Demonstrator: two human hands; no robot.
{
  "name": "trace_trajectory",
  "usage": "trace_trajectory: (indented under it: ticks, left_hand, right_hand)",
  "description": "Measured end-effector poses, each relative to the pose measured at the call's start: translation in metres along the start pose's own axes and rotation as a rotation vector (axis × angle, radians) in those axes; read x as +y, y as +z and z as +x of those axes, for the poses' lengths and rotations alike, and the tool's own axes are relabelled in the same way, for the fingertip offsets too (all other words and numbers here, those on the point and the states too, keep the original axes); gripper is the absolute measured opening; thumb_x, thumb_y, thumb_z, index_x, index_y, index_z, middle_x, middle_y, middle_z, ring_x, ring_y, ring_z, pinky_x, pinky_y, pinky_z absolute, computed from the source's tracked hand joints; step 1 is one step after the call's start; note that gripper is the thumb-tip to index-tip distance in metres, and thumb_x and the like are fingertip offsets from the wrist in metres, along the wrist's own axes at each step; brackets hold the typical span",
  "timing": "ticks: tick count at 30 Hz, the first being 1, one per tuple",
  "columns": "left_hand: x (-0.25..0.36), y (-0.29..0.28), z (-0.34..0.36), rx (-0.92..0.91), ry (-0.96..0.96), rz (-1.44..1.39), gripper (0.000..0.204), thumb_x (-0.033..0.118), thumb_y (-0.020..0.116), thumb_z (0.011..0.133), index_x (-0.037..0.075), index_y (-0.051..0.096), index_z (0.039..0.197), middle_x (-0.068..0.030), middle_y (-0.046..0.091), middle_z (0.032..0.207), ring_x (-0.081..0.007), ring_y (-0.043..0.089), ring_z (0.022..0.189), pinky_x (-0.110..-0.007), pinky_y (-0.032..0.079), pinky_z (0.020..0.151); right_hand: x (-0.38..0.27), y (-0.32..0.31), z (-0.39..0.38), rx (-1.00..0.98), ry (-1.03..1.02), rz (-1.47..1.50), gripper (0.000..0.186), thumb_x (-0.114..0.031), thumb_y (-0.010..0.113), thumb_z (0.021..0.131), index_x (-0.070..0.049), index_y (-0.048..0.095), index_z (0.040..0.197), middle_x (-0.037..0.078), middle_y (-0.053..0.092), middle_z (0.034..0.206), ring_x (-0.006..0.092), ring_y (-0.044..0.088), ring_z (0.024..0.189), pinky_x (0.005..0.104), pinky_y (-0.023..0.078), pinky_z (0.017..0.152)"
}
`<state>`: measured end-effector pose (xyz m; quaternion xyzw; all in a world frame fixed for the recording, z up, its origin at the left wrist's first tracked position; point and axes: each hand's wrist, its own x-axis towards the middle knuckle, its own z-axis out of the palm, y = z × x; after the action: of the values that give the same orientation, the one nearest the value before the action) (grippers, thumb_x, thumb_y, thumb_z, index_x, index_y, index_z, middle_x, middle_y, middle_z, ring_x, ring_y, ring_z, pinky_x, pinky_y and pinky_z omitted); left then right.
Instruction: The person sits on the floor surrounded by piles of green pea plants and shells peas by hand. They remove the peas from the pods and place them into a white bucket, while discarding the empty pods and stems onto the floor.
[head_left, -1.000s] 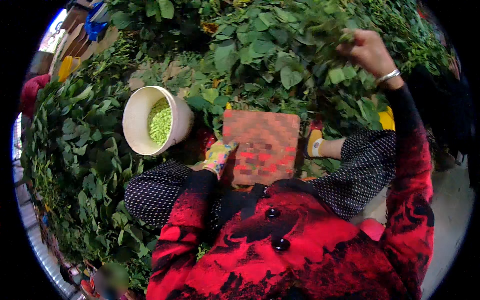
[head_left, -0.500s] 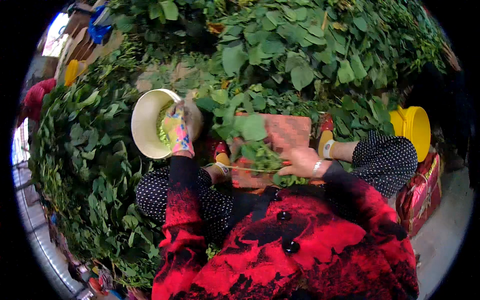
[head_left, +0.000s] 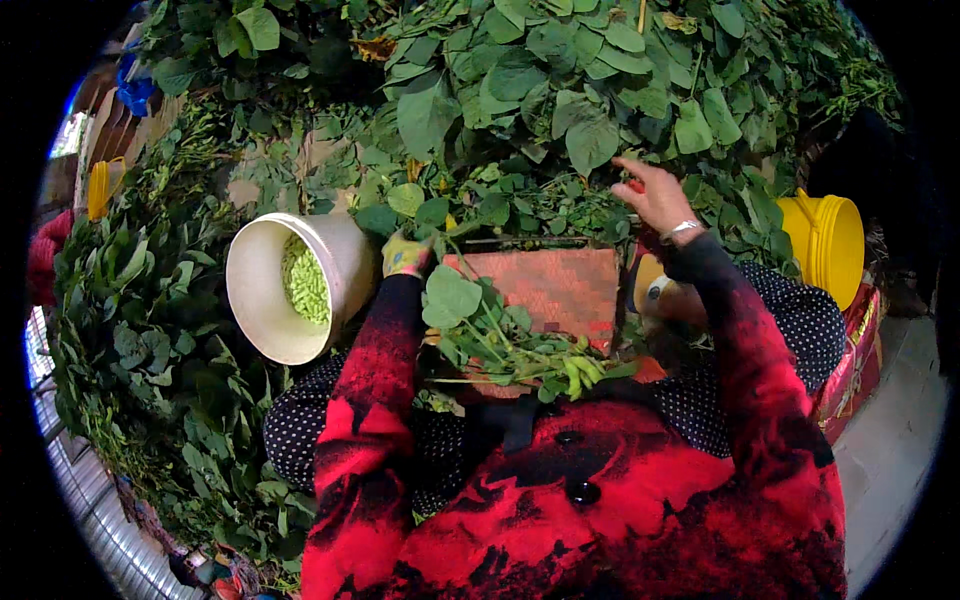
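My left hand (head_left: pixel 407 255), in a floral glove, is just right of a white bucket (head_left: pixel 258 290) with green pods (head_left: pixel 305 280) inside. Leaves partly hide its fingers. A red woven-patterned board (head_left: pixel 560 285) lies before me, and across its lower left rests a plant stem with leaves (head_left: pixel 452 298) and fat pods (head_left: pixel 580 370). Beyond the board's right corner, my right hand (head_left: pixel 650 195) is bare, with a silver bangle at the wrist, fingers apart among the leaves.
Heaped leafy branches (head_left: pixel 600 130) surround me at the back and left. Yellow buckets stand at right (head_left: pixel 830 250) and far left (head_left: pixel 100 190), the right one by a red bundle (head_left: pixel 850 380). A blue sheet (head_left: pixel 133 85) and a red sleeve (head_left: pixel 48 260) show at left.
My right hand, first raised high, came down over the board, where the plant now lies, and has moved forward again. My left hand went to the bucket and has drawn back to the right.
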<state>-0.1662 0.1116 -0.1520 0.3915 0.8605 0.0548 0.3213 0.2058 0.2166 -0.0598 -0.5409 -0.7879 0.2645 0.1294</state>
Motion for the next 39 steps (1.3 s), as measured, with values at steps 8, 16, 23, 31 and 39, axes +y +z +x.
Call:
trace_trajectory:
  ticks: [8, 16, 23, 31, 39]
  left_hand:
    - [-0.123, 0.084, 0.089, -0.048, -0.206, 0.006, 0.075, 0.052, 0.052, 0.072, -0.006, 0.041, 0.119, -0.0236, 0.052, 0.11, -0.0324, 0.051, 0.103, -0.036, 0.039, 0.088]
    - [-0.125, 0.119, 0.106, 0.0, 0.637, 0.686, 0.021, 0.02, 0.045, 0.077, 0.011, 0.064, 0.077, -0.0079, 0.062, 0.066, -0.0232, 0.059, 0.065, -0.04, 0.041, 0.074]
    - [-0.079, 0.131, 0.106, -0.324, 0.295, -0.296, 0.03, 0.021, 0.044, 0.081, 0.005, 0.052, 0.105, -0.0115, 0.055, 0.105, -0.0228, 0.053, 0.094, -0.034, 0.041, 0.085]
    - [-0.083, 0.095, 0.103, -0.426, 0.01, -1.459, 0.038, 0.031, 0.043, 0.088, 0.002, 0.051, 0.111, -0.0039, 0.055, 0.107, -0.0136, 0.053, 0.091, -0.028, 0.042, 0.08]
    - [0.031, -0.144, 0.053, 0.158, 0.176, -1.133, 0.046, 0.043, 0.055, 0.079, 0.001, 0.058, 0.097, -0.0087, 0.057, 0.093, -0.0162, 0.055, 0.083, -0.028, 0.043, 0.076]
  right_hand:
    - [0.034, 0.088, -0.007, -0.583, 0.42, -0.118, 0.079, -0.035, 0.067, 0.069, -0.014, 0.024, 0.132, 0.021, 0.059, 0.09, 0.0313, 0.059, 0.073, 0.0409, 0.047, 0.058]
    - [0.008, 0.133, 0.045, -0.696, 0.277, 0.211, 0.076, -0.023, 0.07, 0.065, -0.006, 0.032, 0.128, 0.018, 0.057, 0.096, 0.0157, 0.052, 0.04, 0.0316, 0.045, 0.046]
    - [-0.041, 0.16, 0.06, -0.726, 0.285, 0.486, 0.085, -0.024, 0.07, 0.065, 0.004, 0.023, 0.13, 0.02, 0.055, 0.101, 0.0155, 0.055, 0.043, 0.0323, 0.047, 0.054]
    - [-0.065, 0.256, 0.115, -0.77, -0.488, -0.026, 0.041, -0.02, 0.055, 0.075, -0.003, 0.05, 0.112, 0.017, 0.055, 0.107, 0.0282, 0.058, 0.082, 0.0372, 0.043, 0.08]
    - [-0.204, 0.171, 0.18, -0.384, -0.654, 0.428, 0.04, -0.016, 0.039, 0.086, -0.008, 0.039, 0.124, 0.012, 0.035, 0.13, 0.0257, 0.037, 0.117, 0.0353, 0.029, 0.098]
